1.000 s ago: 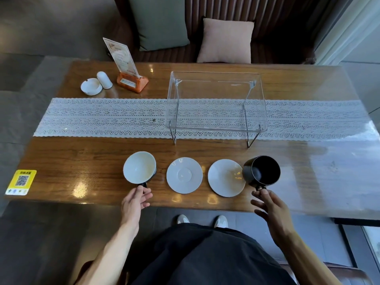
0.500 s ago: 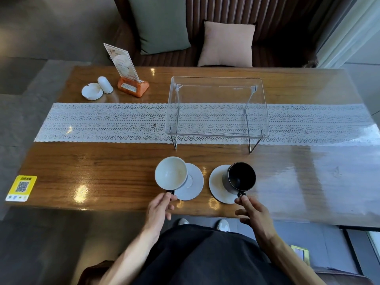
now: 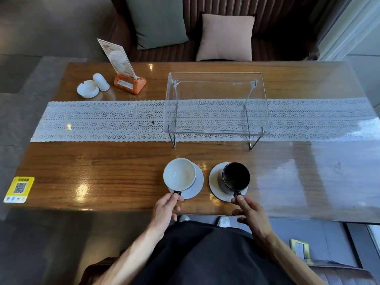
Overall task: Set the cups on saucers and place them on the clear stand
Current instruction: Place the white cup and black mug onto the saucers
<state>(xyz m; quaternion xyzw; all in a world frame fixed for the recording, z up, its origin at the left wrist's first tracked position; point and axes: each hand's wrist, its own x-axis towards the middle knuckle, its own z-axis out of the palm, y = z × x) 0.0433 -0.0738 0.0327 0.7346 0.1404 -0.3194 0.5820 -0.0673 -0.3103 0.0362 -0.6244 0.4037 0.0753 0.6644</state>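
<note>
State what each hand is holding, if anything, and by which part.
The left hand pinches the white cup by its dark handle; the right hand pinches the black cup by its handle.

A white lace runner (image 3: 102, 120) is laid along the wooden table (image 3: 113, 171). At far left, a white ashtray (image 3: 88, 89), white shaker (image 3: 101, 82) and orange menu holder (image 3: 130, 84) are grouped. A yellow QR sticker (image 3: 19, 189) is fixed near-left.
</note>
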